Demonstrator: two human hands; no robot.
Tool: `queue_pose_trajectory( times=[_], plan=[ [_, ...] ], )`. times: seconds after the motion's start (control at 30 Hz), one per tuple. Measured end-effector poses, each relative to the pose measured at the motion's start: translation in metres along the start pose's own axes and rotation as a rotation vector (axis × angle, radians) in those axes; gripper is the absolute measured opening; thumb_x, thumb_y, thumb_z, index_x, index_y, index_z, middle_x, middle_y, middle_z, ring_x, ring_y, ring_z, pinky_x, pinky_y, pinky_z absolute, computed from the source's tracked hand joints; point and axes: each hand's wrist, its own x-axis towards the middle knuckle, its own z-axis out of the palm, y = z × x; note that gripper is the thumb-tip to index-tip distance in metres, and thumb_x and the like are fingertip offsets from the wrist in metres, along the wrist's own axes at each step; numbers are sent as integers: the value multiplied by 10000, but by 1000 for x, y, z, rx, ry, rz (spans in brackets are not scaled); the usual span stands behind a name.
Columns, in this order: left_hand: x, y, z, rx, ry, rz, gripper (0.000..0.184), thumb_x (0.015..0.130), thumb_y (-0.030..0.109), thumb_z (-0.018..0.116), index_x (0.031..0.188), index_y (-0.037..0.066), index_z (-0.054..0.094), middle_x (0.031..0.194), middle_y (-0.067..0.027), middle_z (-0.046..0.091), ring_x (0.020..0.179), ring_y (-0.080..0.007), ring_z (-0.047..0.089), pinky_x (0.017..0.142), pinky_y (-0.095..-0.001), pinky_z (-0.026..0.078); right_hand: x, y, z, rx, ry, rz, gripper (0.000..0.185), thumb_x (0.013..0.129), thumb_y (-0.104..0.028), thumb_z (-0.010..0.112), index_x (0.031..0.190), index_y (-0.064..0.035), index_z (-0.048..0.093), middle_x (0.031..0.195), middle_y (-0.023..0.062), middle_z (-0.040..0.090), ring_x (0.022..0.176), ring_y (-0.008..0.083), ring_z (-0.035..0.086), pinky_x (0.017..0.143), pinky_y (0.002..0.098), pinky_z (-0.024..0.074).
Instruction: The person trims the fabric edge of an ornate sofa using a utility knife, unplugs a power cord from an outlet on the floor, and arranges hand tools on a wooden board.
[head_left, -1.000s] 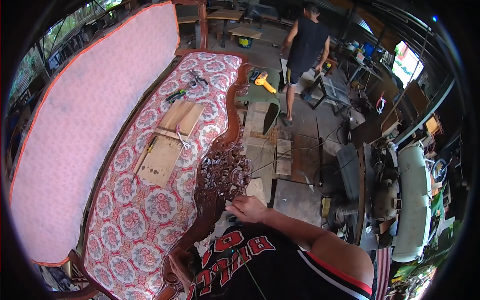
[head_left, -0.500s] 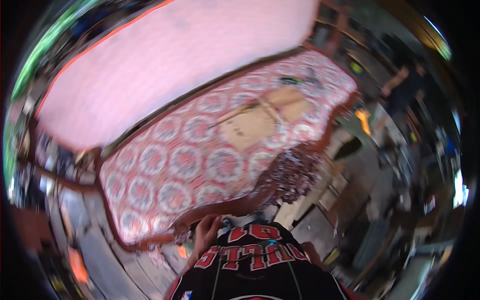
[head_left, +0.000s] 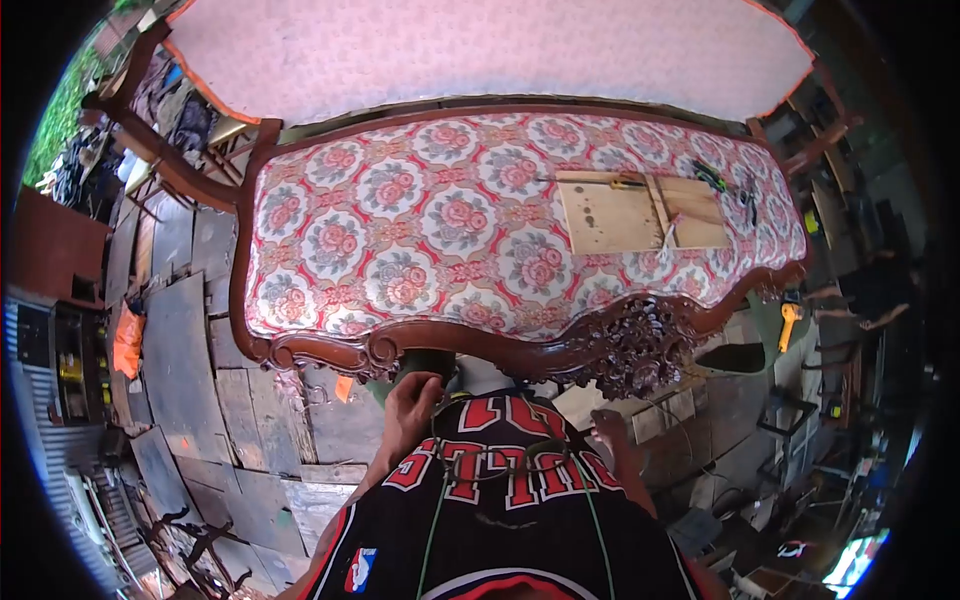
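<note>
My left hand (head_left: 413,400) is beside the front rail of a carved wooden settee (head_left: 450,345), its fingers curled closed. What they hold, if anything, is too small to make out. My right hand (head_left: 607,428) hangs low by the black jersey, partly hidden, its visible fingers loosely apart and nothing seen in them. Before me lies the settee's floral seat (head_left: 440,215). A wooden board (head_left: 600,222) rests on its right half, bearing a thin tool with a yellow-and-black handle (head_left: 628,183) and a wooden strip (head_left: 658,205). Green-handled pliers (head_left: 710,177) lie beyond.
Behind the seat rises a pale pink backrest (head_left: 490,50) with orange edging. A yellow tool (head_left: 789,325) stands to the right, near another person's arm (head_left: 825,293). An orange bag (head_left: 128,340) is on the plank floor (head_left: 190,345) at left.
The view has turned, so the settee now lies nearly level and sharper in front of me. My left hand stays near its front rail; my right hand shows more clearly.
</note>
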Motion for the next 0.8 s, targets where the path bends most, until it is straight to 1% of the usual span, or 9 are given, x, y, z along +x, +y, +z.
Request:
queue_pose_trajectory(
  times=[0.03,0.13,0.23,0.37,0.4,0.47,0.5,0.73,0.8],
  plan=[
    [-2,-2,0,-13,17,-1,351,976,268,596,1074,-66,641,857,-101,689,803,-139,625,743,-281,496,-1,-9,-2,-86,26,-62,337,920,-319,618,843,4,681,684,78,645,516,134,583,463,312,461],
    [-1,-18,-4,-66,4,-12,346,975,268,598,1075,-60,642,855,-92,684,790,-134,615,728,-275,490,24,2,2,-279,73,-176,394,905,-392,576,953,-25,710,849,171,710,818,326,698,748,417,539],
    [5,3,0,-31,-31,25,347,984,281,599,1063,-54,643,839,-73,669,777,-119,600,715,-260,482,21,6,13,-378,58,-258,403,921,-419,531,1008,-74,721,1007,178,706,1010,363,651,898,444,501],
    [31,19,6,0,-103,115,355,992,296,604,1065,-50,635,833,-63,661,770,-115,595,718,-254,478,-4,20,21,-472,-6,-246,407,954,-423,463,1032,-124,728,1133,169,682,1123,351,608,966,465,468],
    [39,24,8,21,-119,175,353,992,292,606,1070,-51,632,835,-63,661,770,-117,595,721,-255,479,-3,38,20,-454,11,-231,407,954,-423,463,1032,-124,728,1133,169,682,1123,351,608,966,465,468],
    [55,53,15,81,-176,209,345,985,282,616,1081,-49,627,842,-77,668,782,-120,605,738,-262,485,-3,70,18,-869,132,-636,321,931,-337,584,1023,-61,720,753,83,689,597,152,648,552,324,535],
    [66,62,21,92,-203,277,331,980,269,625,1090,-43,627,853,-85,672,794,-121,612,743,-264,490,-5,84,22,-419,97,-237,316,929,-322,598,1033,-47,712,756,81,685,598,155,647,535,314,532],
    [131,149,118,80,-377,656,234,952,176,665,1088,-12,645,908,-109,691,829,-140,658,740,-286,525,-46,177,32,17,274,-34,269,933,-269,619,968,-12,692,756,81,665,553,139,603,502,278,505],
    [149,163,169,78,-425,759,193,934,149,675,1076,20,665,922,-118,696,812,-163,678,737,-289,534,-78,168,33,102,213,180,283,930,-284,622,962,-15,703,769,92,674,557,147,607,508,303,510]
  ],
)
